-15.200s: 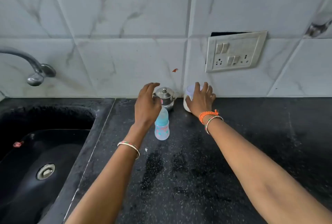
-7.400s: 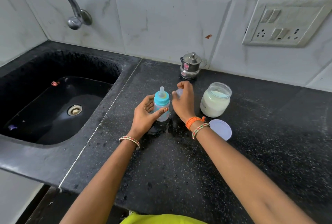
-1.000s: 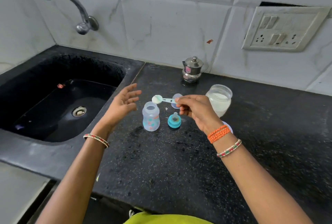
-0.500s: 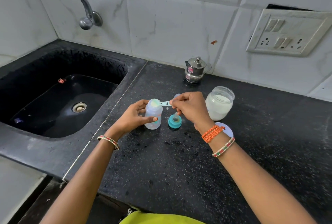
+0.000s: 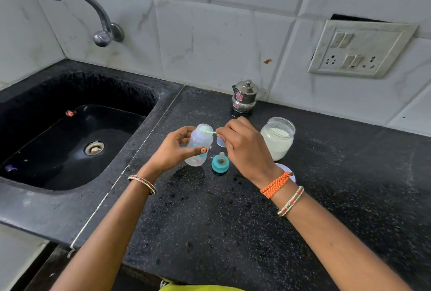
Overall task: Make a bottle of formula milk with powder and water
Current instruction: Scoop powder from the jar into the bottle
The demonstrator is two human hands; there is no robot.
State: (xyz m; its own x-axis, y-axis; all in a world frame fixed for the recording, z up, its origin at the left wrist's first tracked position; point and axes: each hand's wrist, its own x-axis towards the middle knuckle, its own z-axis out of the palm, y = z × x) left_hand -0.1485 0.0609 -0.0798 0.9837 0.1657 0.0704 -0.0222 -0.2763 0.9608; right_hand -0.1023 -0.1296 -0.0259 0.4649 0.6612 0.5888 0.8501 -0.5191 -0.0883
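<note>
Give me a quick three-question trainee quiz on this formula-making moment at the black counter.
1. True or false: the teal teat cap is screwed onto the clear plastic baby bottle.
2. Which hand steadies the bottle?
3. The right hand holds the small scoop over: A) the glass powder jar, B) the bottle mouth, C) the steel pot.

Key: 1 false, it stands on the counter; 2 left hand; 3 B.

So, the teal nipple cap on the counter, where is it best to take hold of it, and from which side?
Grip the teal nipple cap by its round collar, from above. It stands upright, nipple up, so the collar's sides are free. Approach from the front: the bottle and both hands crowd the back.
</note>
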